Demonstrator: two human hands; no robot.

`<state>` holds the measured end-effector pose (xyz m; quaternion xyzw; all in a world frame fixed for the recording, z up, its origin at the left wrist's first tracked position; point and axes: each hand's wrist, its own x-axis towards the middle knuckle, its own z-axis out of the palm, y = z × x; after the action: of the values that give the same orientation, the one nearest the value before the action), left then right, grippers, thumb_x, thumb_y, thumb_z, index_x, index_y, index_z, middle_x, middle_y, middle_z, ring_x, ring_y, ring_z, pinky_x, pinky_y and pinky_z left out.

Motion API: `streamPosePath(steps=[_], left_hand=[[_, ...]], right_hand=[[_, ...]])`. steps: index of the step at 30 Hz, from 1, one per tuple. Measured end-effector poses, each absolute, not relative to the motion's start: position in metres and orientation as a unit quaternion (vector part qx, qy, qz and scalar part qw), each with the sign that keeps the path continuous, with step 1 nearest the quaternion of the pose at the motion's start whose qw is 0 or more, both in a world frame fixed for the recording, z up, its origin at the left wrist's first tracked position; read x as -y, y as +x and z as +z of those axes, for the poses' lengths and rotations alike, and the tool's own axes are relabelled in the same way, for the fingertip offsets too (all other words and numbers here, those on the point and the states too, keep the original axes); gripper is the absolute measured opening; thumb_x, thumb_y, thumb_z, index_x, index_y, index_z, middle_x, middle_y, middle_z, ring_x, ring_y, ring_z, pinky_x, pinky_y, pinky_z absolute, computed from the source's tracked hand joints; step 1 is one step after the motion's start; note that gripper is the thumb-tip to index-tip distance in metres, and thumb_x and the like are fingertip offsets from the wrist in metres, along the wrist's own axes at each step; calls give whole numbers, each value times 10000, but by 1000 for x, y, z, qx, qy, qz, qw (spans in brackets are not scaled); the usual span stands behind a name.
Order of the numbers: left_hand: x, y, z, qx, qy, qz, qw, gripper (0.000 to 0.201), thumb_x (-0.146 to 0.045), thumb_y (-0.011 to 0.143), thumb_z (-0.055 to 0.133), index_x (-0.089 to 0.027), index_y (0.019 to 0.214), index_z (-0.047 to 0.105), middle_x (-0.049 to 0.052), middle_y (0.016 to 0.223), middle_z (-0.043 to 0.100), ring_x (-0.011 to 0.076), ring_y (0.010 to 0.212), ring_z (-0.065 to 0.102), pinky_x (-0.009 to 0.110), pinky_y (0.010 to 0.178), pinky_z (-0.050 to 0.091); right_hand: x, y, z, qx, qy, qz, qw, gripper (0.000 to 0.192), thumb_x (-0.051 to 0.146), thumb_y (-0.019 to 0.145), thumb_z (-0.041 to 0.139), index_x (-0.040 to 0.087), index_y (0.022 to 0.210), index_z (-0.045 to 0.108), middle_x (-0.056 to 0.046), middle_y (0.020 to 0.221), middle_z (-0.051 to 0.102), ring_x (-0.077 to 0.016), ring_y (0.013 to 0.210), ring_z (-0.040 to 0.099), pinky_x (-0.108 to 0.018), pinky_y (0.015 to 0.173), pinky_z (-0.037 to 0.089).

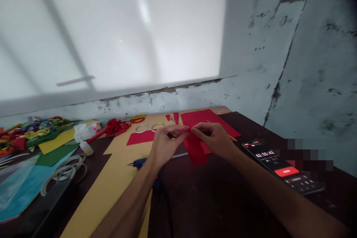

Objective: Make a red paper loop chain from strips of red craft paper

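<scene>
A wide red strip (197,152), paper or cloth, hangs down between my two hands above the dark table. My left hand (169,143) pinches its upper left corner between thumb and fingers. The upper right part of that same edge is pinched by my right hand (213,135), whose fingertips nearly meet those of the left. Below my left wrist lies a blue glue gun (138,163), partly covered by the forearm. Just behind the hands is a large red sheet (208,116), with a thin white stick (232,138) near its right edge.
A phone (281,167) with a running timer lies right of my right forearm. Tan sheets (96,193) spread to the left, with two silvery rings (141,128) at the back. Further left are a coiled white cable (63,173), a small glue bottle (86,148) and colourful scraps (30,130).
</scene>
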<state>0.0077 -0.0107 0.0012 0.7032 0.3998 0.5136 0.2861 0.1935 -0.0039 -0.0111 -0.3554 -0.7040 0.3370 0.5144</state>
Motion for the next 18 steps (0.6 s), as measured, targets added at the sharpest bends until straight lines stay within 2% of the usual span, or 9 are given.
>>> streamPosePath(steps=[6,18], left_hand=[[12,9,4,-408,694,514,297,178,-293,765,722,-184,891,783,11,678,630,127,617,535,237,577,415],[11,9,5,-393,694,497,342,146,-266,726,755,-174,836,780,13,663,671,123,602,569,226,565,426]], right_hand=[[4,194,-11,711,-366,326,505,298,451,847,642,178,878,756,-29,734,720,-155,656,633,-242,568,470],[6,195,-10,736,-342,342,474,270,421,869,616,181,847,739,-23,758,718,-157,685,641,-250,611,478]])
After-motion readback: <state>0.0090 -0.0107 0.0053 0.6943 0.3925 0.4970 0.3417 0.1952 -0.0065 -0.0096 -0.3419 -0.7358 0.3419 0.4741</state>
